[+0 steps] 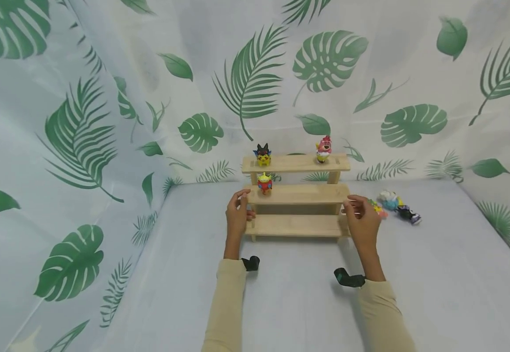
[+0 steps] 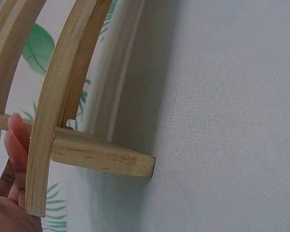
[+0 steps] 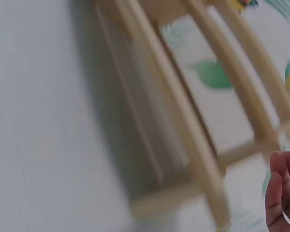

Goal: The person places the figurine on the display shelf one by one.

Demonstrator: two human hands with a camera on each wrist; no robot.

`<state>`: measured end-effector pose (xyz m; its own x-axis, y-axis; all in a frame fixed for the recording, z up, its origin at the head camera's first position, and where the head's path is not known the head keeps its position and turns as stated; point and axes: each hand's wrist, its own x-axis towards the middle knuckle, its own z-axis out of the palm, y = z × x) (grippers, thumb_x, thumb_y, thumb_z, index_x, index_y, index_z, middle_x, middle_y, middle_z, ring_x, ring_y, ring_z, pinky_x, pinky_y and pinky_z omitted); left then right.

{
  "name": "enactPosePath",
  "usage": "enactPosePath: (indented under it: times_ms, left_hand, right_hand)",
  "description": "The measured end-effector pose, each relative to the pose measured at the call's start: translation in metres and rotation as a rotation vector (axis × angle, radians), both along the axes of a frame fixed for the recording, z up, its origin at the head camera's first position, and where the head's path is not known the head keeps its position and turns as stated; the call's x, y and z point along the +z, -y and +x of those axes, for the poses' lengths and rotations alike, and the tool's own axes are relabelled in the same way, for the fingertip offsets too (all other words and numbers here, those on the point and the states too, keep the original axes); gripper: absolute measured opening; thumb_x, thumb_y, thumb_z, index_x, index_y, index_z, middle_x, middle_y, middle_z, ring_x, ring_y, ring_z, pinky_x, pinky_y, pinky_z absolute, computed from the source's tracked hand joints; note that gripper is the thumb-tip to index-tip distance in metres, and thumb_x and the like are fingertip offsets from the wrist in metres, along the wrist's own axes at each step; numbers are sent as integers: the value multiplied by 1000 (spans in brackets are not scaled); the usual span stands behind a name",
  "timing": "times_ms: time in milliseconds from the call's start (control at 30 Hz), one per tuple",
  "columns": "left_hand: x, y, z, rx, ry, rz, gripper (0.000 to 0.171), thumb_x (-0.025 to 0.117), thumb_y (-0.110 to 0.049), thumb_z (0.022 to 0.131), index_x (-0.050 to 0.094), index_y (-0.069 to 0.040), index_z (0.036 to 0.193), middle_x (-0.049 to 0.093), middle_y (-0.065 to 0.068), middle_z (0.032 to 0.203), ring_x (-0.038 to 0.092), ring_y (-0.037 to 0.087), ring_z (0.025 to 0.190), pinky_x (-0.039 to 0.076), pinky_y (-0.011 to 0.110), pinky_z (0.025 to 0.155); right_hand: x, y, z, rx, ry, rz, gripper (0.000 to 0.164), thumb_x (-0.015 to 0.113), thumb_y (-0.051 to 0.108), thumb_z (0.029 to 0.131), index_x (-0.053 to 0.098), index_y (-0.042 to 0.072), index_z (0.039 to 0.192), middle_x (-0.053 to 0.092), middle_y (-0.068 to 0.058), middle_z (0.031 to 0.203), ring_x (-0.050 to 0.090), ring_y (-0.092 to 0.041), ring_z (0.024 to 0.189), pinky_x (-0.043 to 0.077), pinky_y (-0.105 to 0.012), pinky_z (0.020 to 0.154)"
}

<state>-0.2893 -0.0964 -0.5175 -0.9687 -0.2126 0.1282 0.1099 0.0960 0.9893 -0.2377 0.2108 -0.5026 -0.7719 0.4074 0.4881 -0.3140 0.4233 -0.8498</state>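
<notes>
Three figures (image 1: 264,185) on the shelf (image 1: 299,225), more toys (image 1: 390,201) right of it past a relaxed, ungripping right hand (image 1: 364,222); can't tell if left hand (image 1: 237,215) grips its left end.

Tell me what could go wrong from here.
A nudge to the wooden shelf from the left hand or right hand, one at each end, could topple the black-and-yellow figure or pink figure on the top tier. The red-bodied figure, on the middle tier near the left hand, might get knocked. The right hand could brush the loose figures beyond it on the table.
</notes>
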Motion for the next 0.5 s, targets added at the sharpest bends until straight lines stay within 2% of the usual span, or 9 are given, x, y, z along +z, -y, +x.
enactPosePath:
  times_ms: [200,267,367,433,500]
  left_hand:
    - [0,1,-1,-7,-4,8,27,49,-38,103,66,-24,120,67,14,98,64,17,52,54,22,46]
    - [0,1,-1,-10,-8,8,27,49,-37,103,66,-25,119,67,14,99,64,17,51,54,22,46]
    - [0,0,-1,-13,-16,6,27,49,-37,103,66,-25,120,67,15,100,64,17,51,54,22,45]
    - [-1,0,-2,-11,-18,6,28,49,-38,103,66,-24,120,67,16,100,64,16,51,53,21,45]
    - [-2,0,-2,-9,-17,7,30,49,-38,103,65,-22,122,67,16,99,65,18,51,55,24,45]
  right_hand:
    - [-18,-33,8,-127,125,-41,26,63,9,94,63,-5,115,64,-16,97,56,18,61,48,-2,56]
    - [-23,-40,10,-154,174,-104,30,63,9,94,60,-5,120,59,-14,103,57,16,58,50,-4,55]
    - [-29,-48,11,-204,304,-199,41,62,13,94,52,0,132,49,-11,117,58,12,56,53,-7,56]
    - [-32,-53,12,-237,405,-236,51,63,19,94,44,4,139,42,-12,127,53,16,71,52,-5,64]
    - [-34,-56,13,-237,493,-306,59,62,25,95,35,10,145,34,-12,137,53,13,76,53,-6,70]
